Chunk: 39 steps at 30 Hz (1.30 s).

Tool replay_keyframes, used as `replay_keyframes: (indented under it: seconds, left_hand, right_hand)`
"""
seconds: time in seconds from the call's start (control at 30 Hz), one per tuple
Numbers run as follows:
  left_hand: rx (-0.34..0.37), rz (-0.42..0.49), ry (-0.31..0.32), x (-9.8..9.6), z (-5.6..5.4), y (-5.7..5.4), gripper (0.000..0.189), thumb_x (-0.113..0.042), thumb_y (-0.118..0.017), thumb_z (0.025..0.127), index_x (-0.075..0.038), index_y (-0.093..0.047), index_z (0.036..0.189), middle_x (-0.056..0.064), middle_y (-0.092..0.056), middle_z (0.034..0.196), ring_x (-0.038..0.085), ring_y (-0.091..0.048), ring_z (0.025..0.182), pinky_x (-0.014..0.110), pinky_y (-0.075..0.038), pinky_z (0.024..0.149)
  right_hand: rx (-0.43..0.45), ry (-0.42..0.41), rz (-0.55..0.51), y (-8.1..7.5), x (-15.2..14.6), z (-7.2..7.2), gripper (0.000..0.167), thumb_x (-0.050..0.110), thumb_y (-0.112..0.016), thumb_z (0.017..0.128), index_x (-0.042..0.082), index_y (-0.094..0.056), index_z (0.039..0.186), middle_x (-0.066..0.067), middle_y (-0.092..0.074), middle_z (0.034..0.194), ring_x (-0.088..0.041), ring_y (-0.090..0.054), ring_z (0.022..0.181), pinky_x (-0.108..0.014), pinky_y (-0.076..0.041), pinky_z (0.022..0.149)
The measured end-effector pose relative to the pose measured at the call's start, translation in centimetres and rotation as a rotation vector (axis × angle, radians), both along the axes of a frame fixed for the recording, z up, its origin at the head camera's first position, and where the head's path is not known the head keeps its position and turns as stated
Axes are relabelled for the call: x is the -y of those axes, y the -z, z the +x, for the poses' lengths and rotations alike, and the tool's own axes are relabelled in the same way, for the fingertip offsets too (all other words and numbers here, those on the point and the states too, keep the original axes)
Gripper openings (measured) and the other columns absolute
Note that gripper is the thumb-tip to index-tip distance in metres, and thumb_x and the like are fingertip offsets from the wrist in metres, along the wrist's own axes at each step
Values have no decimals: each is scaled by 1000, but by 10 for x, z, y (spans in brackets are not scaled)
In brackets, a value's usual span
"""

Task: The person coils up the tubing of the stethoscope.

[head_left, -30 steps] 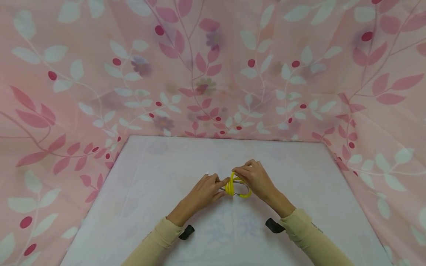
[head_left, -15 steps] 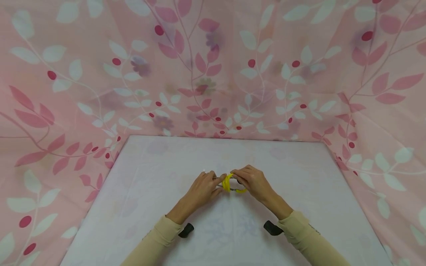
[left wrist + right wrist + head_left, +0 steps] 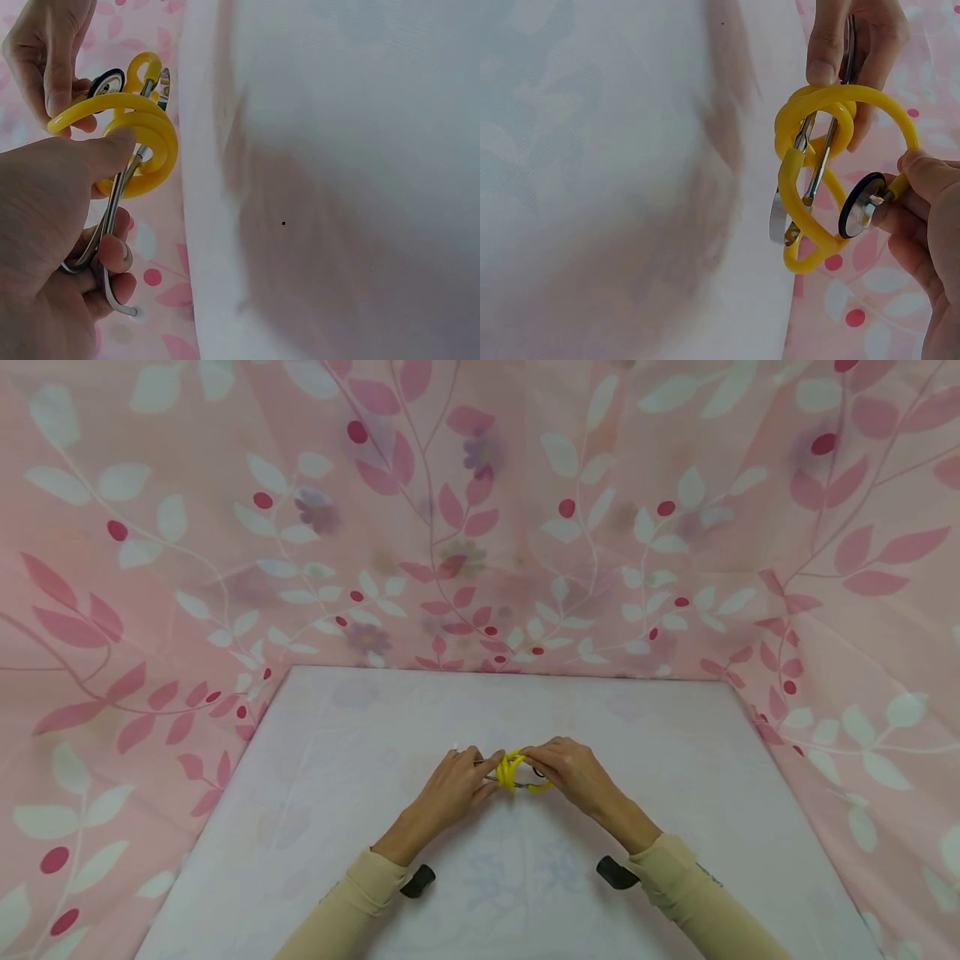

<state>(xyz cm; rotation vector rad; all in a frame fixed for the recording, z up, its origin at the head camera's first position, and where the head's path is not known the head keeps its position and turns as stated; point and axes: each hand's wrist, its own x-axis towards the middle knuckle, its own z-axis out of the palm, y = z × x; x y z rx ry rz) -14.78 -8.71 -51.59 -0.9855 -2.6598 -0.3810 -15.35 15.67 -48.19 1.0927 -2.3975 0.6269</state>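
Observation:
A stethoscope with yellow tubing [image 3: 506,773] is held up between both hands over the table. Its tubing is coiled several times around the metal ear tubes [image 3: 112,206]. My left hand [image 3: 447,787] grips those ear tubes, its thumb pressed on the coil and other fingers curled around the metal below. A white ear tip shows at one bent end in the left wrist view. My right hand [image 3: 576,772] pinches the tubing end beside the round chest piece [image 3: 862,205], which has a dark rim. From there the tubing arches back over the coil.
A white-covered table [image 3: 352,718] lies beneath the hands. Pink leaf-patterned cloth [image 3: 480,527] rises behind it and on both sides. A black wrist piece [image 3: 418,882] juts from the left sleeve and another black piece [image 3: 617,872] from the right.
The right hand has brought the tubing end down and left, closer to the coil, and the loose loop has shrunk. The left hand has shifted slightly left, still holding the ear tubes.

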Motion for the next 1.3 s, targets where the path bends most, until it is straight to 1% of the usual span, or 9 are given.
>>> replay_keyframes:
  seconds: [0.17, 0.33, 0.47, 0.6, 0.7, 0.8, 0.9, 1.1, 1.3]
  left_hand:
    - [-10, -3, 3, 1, 1, 2, 50, -34, -71, 90, -18, -60, 136, 4, -59, 89, 14, -49, 71, 29, -38, 69]
    - [-9, 12, 5, 1, 2, 4, 51, -33, -73, 89, -18, -61, 136, 3, -59, 89, 13, -48, 70, 33, -42, 73]
    - [-33, 28, 17, 0, 0, 2, 51, -34, -73, 89, -17, -61, 135, 3, -60, 90, 14, -50, 72, 32, -41, 72]
    - [-50, 17, 11, -1, -1, -2, 51, -37, -73, 88, -18, -61, 135, 3, -61, 90, 14, -51, 73, 27, -33, 69]
    - [-21, 21, 19, 0, -1, -4, 51, -37, -72, 89, -19, -61, 135, 3, -61, 91, 14, -52, 73, 28, -36, 70]
    - [23, 36, 32, 0, -1, -4, 50, -36, -71, 89, -20, -60, 136, 4, -61, 93, 14, -53, 74, 33, -43, 76]
    - [56, 46, 44, 0, -1, -3, 50, -35, -70, 90, -20, -59, 136, 4, -61, 93, 14, -52, 74, 34, -45, 75]
    - [83, 60, 57, 0, -3, 0, 52, -37, -70, 90, -21, -58, 137, 3, -61, 94, 11, -49, 73, 27, -37, 70]
    - [120, 95, 69, 1, -5, 2, 53, -37, -70, 90, -21, -57, 139, 2, -60, 96, 10, -47, 74, 25, -36, 71]
  right_hand:
    - [14, -8, 4, 3, -2, 2, 23, 18, -70, 89, 9, -74, 110, 2, -75, 91, -11, -68, 80, -25, -56, 68]
    - [43, -24, 3, 7, -2, 5, 25, 11, -76, 83, 8, -75, 108, 1, -75, 92, -11, -70, 82, -23, -57, 69]
    - [31, -32, 69, 10, 0, 7, 32, 8, -80, 78, 9, -74, 109, 1, -75, 96, -14, -70, 86, -27, -57, 75]
    - [-25, -7, 148, 11, 0, 8, 39, 9, -83, 74, 11, -74, 112, 1, -76, 100, -15, -68, 89, -31, -56, 80]
    - [-77, 9, 195, 11, -1, 6, 41, 11, -85, 73, 13, -74, 112, 2, -75, 100, -15, -67, 89, -31, -53, 81]
    - [-121, 15, 230, 11, -2, 4, 43, 11, -86, 72, 14, -74, 112, 3, -76, 100, -14, -67, 89, -30, -52, 79]
    - [-149, 19, 254, 11, -5, 2, 43, 13, -87, 71, 16, -73, 111, 3, -75, 98, -16, -65, 89, -31, -50, 78]
    - [-151, 38, 307, 10, -9, -1, 36, 19, -84, 75, 20, -74, 109, 7, -75, 94, -20, -59, 95, -35, -47, 81]
    - [-111, 21, 330, 10, -12, -4, 24, 24, -81, 79, 23, -76, 103, 8, -75, 91, -20, -58, 95, -37, -45, 84]
